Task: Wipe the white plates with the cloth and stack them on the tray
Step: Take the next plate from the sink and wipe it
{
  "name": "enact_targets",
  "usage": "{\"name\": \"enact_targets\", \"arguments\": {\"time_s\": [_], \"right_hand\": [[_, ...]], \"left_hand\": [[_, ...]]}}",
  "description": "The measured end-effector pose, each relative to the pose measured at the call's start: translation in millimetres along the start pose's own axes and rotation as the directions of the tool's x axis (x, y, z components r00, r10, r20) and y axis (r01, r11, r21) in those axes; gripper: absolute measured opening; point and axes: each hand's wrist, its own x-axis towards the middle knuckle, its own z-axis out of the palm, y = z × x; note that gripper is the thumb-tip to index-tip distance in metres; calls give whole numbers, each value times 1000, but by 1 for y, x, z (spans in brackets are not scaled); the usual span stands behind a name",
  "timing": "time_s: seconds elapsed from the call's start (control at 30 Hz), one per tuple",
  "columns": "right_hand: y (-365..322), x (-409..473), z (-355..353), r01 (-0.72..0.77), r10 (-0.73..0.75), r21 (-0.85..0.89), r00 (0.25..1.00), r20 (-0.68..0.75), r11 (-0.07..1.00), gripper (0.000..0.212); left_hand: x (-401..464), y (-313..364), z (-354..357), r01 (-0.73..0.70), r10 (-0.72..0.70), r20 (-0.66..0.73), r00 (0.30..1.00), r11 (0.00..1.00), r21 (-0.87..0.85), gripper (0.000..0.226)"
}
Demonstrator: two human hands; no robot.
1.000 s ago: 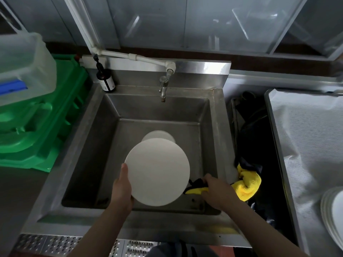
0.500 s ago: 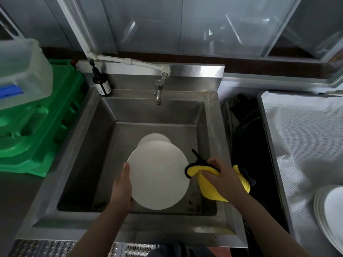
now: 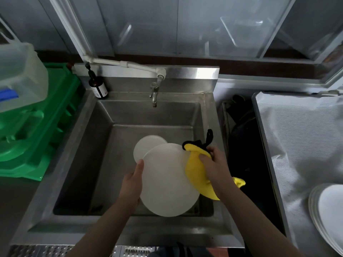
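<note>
My left hand grips the left rim of a white plate, held tilted above the steel sink. My right hand holds a yellow cloth with black edging and presses it on the plate's right side. Another white plate lies in the sink basin behind the held one. A stack of white plates sits at the far right on a tray lined with grey fabric.
A faucet hangs over the back of the sink, with a dark pump bottle at its back left corner. Green crates and a clear plastic tub stand to the left. A dark gap separates sink and tray.
My right hand has brought the yellow cloth up from beside the sink's right edge onto the right side of the plate. My left hand keeps the plate in place.
</note>
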Motion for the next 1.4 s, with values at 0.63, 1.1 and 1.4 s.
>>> {"name": "enact_targets", "arguments": {"time_s": [0.63, 1.1, 1.4], "right_hand": [[38, -8, 26, 223, -299, -654, 954, -6, 723, 53], [33, 14, 32, 294, -357, -525, 934, -20, 798, 26], [21, 5, 54, 503, -525, -475, 845, 95, 723, 27]], "left_hand": [[-4, -3, 8, -76, 84, -43, 996, 986, 147, 40], [-3, -7, 10, -211, 204, 56, 977, 940, 267, 43], [-11, -4, 19, -275, 250, 119, 961, 905, 324, 50]]}}
